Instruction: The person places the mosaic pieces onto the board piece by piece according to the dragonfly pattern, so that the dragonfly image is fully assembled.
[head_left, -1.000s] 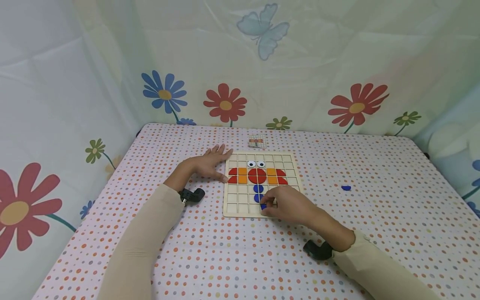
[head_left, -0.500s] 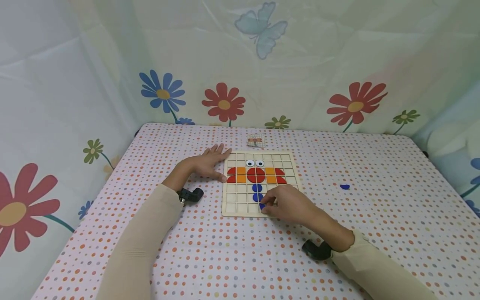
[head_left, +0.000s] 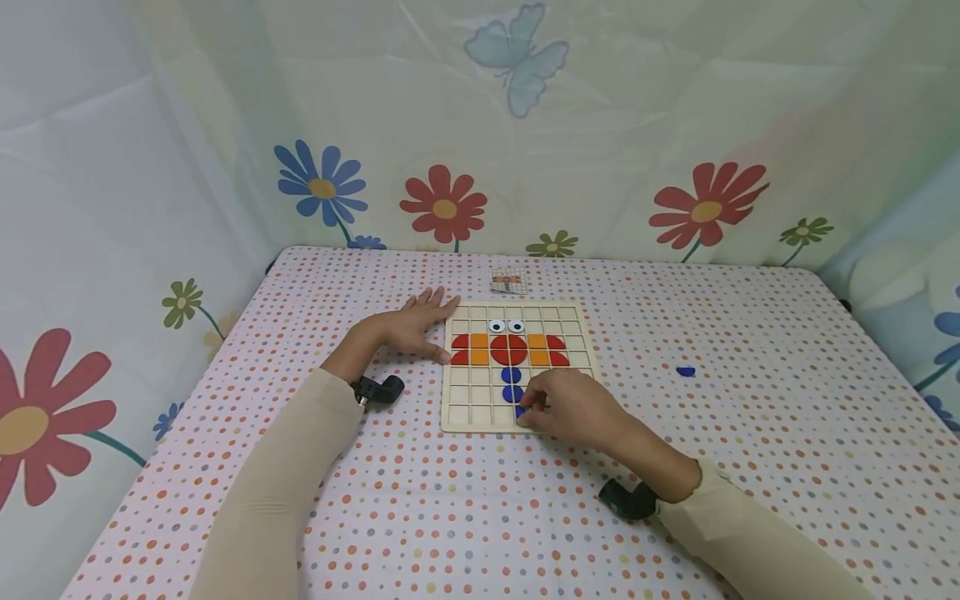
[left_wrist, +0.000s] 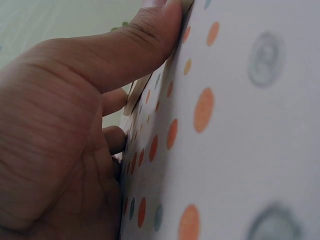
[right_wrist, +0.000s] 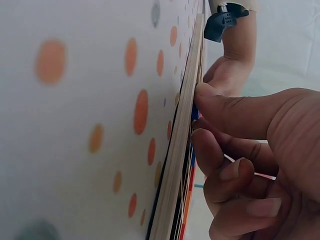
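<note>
A wooden grid board (head_left: 468,396) lies on the dotted table cover. My right hand (head_left: 577,408) is at its lower edge, pinching a small blue piece (right_wrist: 195,113) between thumb and forefinger, low over a bottom-row cell. Above those fingertips, two blue discs (head_left: 512,375) sit in a column under a red circle (head_left: 508,350). Orange squares (head_left: 478,350) and red quarter pieces (head_left: 557,350) flank the circle, and two googly eyes (head_left: 506,326) are above it. My left hand (head_left: 412,329) is spread at the board's left edge, its thumb touching the rim.
A small patterned card (head_left: 509,281) lies just beyond the board. Off to the right, a blue half-round piece (head_left: 686,371) rests on the table cover (head_left: 750,467). A flower-printed curtain (head_left: 600,167) hangs behind and at both sides.
The head view has shifted slightly. My right fingertips stay at the same bottom cell with the blue piece, and my left hand keeps its place at the board's edge.
</note>
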